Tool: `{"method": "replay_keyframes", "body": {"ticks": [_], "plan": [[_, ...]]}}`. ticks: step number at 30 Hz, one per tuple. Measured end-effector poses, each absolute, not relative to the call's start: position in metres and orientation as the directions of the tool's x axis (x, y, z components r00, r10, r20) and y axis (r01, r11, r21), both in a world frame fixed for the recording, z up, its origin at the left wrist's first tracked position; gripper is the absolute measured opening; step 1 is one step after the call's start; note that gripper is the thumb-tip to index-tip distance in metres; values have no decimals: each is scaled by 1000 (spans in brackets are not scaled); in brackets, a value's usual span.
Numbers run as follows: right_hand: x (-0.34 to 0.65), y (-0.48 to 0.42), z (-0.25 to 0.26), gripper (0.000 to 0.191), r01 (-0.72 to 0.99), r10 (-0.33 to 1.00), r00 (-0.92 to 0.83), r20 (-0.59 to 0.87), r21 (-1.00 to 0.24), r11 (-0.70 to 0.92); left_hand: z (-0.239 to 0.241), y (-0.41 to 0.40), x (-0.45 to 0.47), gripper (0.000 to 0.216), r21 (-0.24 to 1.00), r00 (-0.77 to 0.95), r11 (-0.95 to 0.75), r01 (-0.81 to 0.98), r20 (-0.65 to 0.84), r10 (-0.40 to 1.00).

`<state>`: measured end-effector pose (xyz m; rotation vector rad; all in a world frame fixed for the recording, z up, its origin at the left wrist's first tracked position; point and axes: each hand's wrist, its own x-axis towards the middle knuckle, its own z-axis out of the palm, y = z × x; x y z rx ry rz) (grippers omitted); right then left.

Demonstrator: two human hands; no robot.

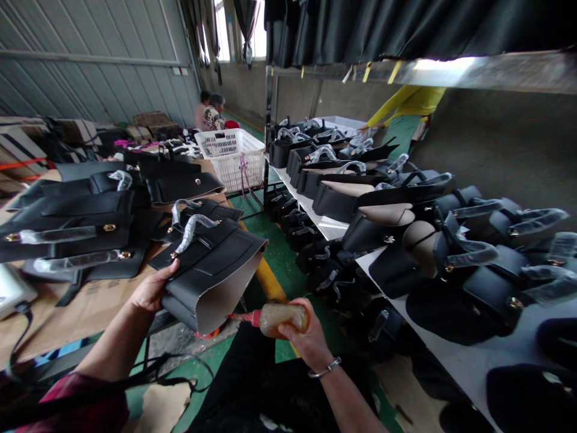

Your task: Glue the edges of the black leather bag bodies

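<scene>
My left hand (152, 290) grips the near edge of a black leather bag piece (211, 270) whose handle is wrapped in clear plastic; the piece hangs off the edge of a cardboard-covered table (90, 310). My right hand (303, 337) is closed around a small squeeze bottle of amber glue (277, 317). Its red nozzle points left and touches the lower open edge of the bag piece. A metal bracelet sits on my right wrist.
More black bag pieces (67, 222) lie stacked on the left table. A long white table (478, 361) on the right carries rows of black bags (406, 234). A white plastic basket (232, 157) stands behind. Two people sit far back; a person in yellow stands at right.
</scene>
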<state>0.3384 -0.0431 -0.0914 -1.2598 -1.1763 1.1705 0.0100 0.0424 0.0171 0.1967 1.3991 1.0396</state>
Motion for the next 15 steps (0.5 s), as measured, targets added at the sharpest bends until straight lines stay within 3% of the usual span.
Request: {"method": "replay_keyframes", "body": {"ticks": [7,15], "plan": [[353,-20,-83,43,137,963,269,26,-990,-12,2,45,0,31,672,-117,550,-497,-680,724],[346,-14,-84,44,102,974,224,-22,-994,-46,9,42,4,36,658,-102,565,-498,-692,715]]}}
